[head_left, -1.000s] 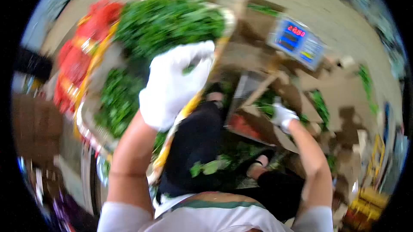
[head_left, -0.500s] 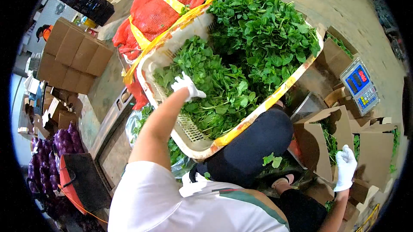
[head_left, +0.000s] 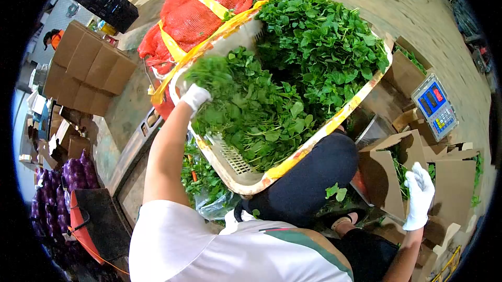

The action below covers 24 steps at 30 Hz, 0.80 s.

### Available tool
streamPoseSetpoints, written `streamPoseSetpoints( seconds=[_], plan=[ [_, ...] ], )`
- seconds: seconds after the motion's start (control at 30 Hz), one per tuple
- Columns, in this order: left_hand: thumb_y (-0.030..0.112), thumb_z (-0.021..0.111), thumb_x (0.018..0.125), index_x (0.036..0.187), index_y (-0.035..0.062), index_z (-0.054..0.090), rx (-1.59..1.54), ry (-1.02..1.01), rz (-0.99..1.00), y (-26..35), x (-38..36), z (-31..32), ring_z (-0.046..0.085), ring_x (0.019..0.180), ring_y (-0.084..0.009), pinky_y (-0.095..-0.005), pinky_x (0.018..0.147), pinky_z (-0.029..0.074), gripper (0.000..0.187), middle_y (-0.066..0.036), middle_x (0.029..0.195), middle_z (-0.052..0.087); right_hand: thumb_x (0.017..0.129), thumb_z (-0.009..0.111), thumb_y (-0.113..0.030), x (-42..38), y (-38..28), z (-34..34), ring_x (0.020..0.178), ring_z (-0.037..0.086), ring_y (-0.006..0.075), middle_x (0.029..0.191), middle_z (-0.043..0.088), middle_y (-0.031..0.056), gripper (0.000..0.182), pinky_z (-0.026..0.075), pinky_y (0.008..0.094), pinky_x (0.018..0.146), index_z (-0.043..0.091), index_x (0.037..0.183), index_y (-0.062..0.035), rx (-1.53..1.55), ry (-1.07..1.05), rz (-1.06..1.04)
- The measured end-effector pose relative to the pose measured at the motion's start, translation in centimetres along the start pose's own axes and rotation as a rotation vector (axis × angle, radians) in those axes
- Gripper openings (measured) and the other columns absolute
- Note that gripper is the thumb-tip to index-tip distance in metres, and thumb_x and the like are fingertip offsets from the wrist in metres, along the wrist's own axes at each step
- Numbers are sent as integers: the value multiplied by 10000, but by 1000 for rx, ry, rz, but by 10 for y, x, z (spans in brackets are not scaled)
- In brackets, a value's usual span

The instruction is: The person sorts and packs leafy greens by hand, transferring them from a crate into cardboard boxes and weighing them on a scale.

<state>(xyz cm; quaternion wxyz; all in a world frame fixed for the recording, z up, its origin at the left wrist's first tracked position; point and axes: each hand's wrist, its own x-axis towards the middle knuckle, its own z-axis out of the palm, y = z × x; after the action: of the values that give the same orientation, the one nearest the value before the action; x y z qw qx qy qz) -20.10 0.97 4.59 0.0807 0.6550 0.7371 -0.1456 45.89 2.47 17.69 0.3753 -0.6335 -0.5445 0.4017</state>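
The left hand (head_left: 196, 97) has shifted toward the one basket's (head_left: 243, 185) rim, fingers clamped on one blurred bunch (head_left: 209, 72); two heaps of greens (head_left: 324, 41) lie inside. The right hand (head_left: 420, 198), fingers slightly apart, is beside an open box (head_left: 383, 180).

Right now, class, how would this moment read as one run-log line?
left hand: gripping leafy bunch, blurred | right hand: near open carton, grip unclear | basket: greens inside

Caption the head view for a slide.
White-gloved left hand holding a leafy green bunch at a white perforated plastic basket.
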Motion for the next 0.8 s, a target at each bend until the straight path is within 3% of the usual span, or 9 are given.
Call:
streamPoseSetpoints(
  seconds=[0.03, 0.13, 0.27, 0.3, 0.47, 0.5, 0.57, 0.7, 0.8],
  plan=[
    [161, 593, 660, 830, 61, 650, -41, -13, -34, 10, -27, -31, 596, 714, -260, -316, 654, 467, 206, -120, 808, 629, 763, 606, -48, -4, -23, 16, 766, 556, 96, 910, 603, 78, 359, 452, 211, 681, 516, 1098, 45, 58, -66, 3],
    [28, 553, 719, 1043, 85, 524, -1582, 223, -706, 28, -60, -47, 531, 759, -231, -406, 650, 465, 330, -70, 936, 544, 765, 600, -55, -11, -70, 68, 766, 583, 132, 906, 608, 109, 335, 472, 231, 681, 522, 1074, 49, 284, -337, -35],
    [65, 535, 760, 1117, 87, 469, -2084, 212, -820, 29, -90, -53, 555, 820, -277, -442, 675, 489, 364, -122, 1025, 537, 769, 601, -77, -30, -109, 154, 790, 588, 148, 901, 609, 125, 309, 472, 242, 718, 528, 1037, 60, 475, -810, 192],
    [62, 532, 762, 983, 28, 533, -2086, 370, -760, 55, -106, -74, 566, 707, -253, -425, 633, 489, 224, -104, 843, 576, 771, 601, -84, -33, -105, 180, 821, 585, 151, 921, 604, 124, 308, 466, 245, 741, 527, 1031, 63, 444, -920, 220],
    [-8, 529, 725, 1091, 20, 509, -1951, 423, -468, 56, -116, -15, 539, 878, -215, -345, 753, 462, 367, -77, 968, 569, 711, 664, -383, -48, -107, 271, 1144, 418, 294, 1243, 406, 233, 879, 318, 316, 957, 197, 1301, 70, 2, -846, -180],
    [94, 504, 776, 1134, 53, 475, -1977, 402, -335, 74, -118, -31, 554, 875, -236, -411, 708, 481, 361, -79, 1046, 543, 727, 668, -338, -45, -108, 283, 1134, 431, 240, 1247, 410, 201, 864, 332, 286, 936, 173, 1311, 63, 167, -881, -34],
    [-91, 494, 702, 1143, 22, 473, -2132, 357, -379, 130, -138, -86, 525, 947, -204, -338, 825, 438, 456, -78, 1053, 546, 741, 670, -275, -46, -114, 292, 1066, 472, 175, 1195, 465, 149, 795, 357, 260, 900, 212, 1301, 55, 628, -947, 72],
    [27, 510, 697, 1114, 16, 497, -2291, 192, -103, 177, -125, -110, 546, 927, -213, -338, 819, 443, 418, -103, 1043, 563, 729, 673, -144, -38, -122, 284, 929, 516, 119, 1052, 549, 68, 556, 396, 253, 853, 385, 1182, 1, 607, -1063, 142],
    [30, 519, 697, 1044, -24, 531, -2300, 110, -282, 199, -106, -102, 569, 865, -226, -350, 809, 440, 352, -110, 967, 592, 647, 720, -52, -40, -104, 296, 925, 521, 126, 1039, 559, 35, 520, 416, 271, 833, 488, 1112, -19, 632, -1010, 4]
  ],
)
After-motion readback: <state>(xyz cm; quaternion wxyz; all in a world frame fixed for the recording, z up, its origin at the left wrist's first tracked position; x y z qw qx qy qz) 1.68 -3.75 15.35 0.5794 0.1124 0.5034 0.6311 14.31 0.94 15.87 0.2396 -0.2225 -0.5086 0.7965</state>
